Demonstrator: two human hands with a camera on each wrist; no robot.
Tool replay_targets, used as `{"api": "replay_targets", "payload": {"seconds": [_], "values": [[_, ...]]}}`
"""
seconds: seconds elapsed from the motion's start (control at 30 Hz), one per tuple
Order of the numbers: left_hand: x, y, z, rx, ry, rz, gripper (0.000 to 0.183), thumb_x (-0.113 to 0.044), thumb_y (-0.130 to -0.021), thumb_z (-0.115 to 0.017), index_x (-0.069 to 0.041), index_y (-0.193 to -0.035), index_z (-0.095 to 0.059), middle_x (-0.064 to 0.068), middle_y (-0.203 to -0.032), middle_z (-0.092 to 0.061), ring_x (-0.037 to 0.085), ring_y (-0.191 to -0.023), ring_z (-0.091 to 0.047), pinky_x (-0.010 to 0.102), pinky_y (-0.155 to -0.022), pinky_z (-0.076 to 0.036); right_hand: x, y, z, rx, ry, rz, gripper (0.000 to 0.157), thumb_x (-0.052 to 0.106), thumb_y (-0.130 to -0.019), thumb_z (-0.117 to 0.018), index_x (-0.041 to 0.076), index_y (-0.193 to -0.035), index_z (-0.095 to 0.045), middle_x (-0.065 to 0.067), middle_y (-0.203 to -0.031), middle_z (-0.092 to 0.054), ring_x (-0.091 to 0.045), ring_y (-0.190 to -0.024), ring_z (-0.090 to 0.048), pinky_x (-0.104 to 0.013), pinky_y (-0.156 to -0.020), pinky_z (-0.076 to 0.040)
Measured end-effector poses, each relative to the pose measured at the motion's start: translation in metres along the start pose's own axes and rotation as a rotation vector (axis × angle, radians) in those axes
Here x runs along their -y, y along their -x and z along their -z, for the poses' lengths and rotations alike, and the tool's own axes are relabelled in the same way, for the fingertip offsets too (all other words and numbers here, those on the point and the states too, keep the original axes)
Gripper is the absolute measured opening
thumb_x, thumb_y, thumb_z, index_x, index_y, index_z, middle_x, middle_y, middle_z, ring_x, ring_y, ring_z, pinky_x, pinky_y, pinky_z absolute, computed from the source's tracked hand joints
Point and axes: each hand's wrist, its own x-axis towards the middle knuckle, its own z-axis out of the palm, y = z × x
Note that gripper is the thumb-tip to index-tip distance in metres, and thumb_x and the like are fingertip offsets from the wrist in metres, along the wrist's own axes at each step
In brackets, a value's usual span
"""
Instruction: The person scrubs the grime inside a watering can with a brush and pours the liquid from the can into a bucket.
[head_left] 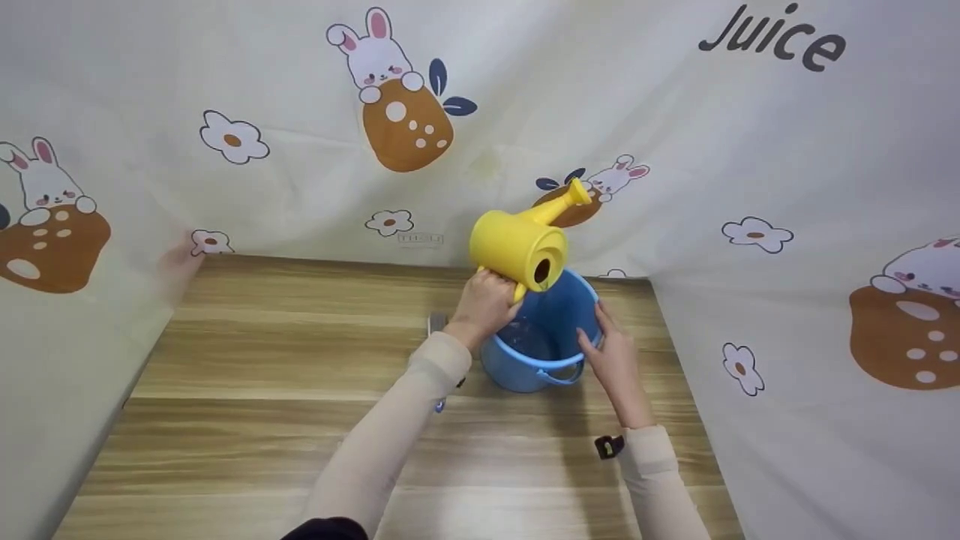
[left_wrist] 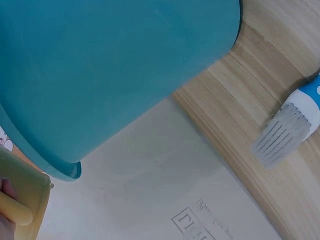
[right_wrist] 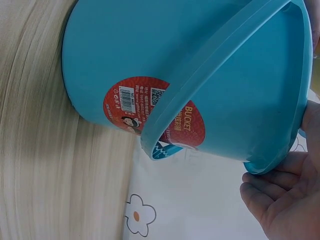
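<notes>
My left hand (head_left: 486, 304) grips the handle of a yellow watering can (head_left: 506, 244), held tipped above a blue bucket (head_left: 517, 371). The can's round filling hole faces down toward the bucket, and its spout points up and away. A thin trickle shows just below the hole, and clear water (head_left: 529, 341) lies in the bottom of the bucket. At the bucket's right side, my right hand (head_left: 616, 360) holds the rim, thumb over the edge and fingers along the outside. The bucket stands upright; its handle (right_wrist: 200, 75) hangs down beside a red label (right_wrist: 122, 105).
A brush (left_wrist: 285, 132) with grey bristles and a blue and white handle lies on the wooden surface (head_left: 285, 420), left of the bucket. Pale cloth walls (head_left: 300, 172) printed with rabbits and flowers enclose the back and sides, close behind the bucket.
</notes>
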Motion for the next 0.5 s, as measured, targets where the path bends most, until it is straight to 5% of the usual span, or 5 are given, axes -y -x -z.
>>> {"api": "replay_targets", "payload": {"seconds": [0.27, 0.5], "values": [[-0.0016, -0.0009, 0.0034, 0.037, -0.018, 0.009, 0.026, -0.027, -0.087, -0.072, -0.011, -0.068, -0.064, 0.002, -0.063, -0.062, 0.018, -0.066, -0.062, 0.032, -0.074, -0.052, 0.0001, 0.0004, -0.0012, -0.066, 0.011, 0.042, 0.056, 0.018, -0.090, -0.070, -0.007, -0.137, -0.052, -0.020, -0.143, -0.053, -0.014, -0.051, -0.040, -0.037, -0.063, -0.049], [-0.0012, -0.0007, 0.0021, 0.022, -0.019, 0.003, 0.027, -0.027, -0.086, -0.072, -0.011, -0.067, -0.063, 0.002, -0.063, -0.061, 0.019, -0.066, -0.062, 0.033, -0.075, -0.051, 0.0005, 0.0004, -0.0008, -0.063, 0.005, 0.040, 0.058, 0.020, -0.090, -0.070, -0.006, -0.138, -0.052, -0.020, -0.144, -0.052, -0.021, -0.057, -0.048, -0.042, -0.072, -0.053]]}}
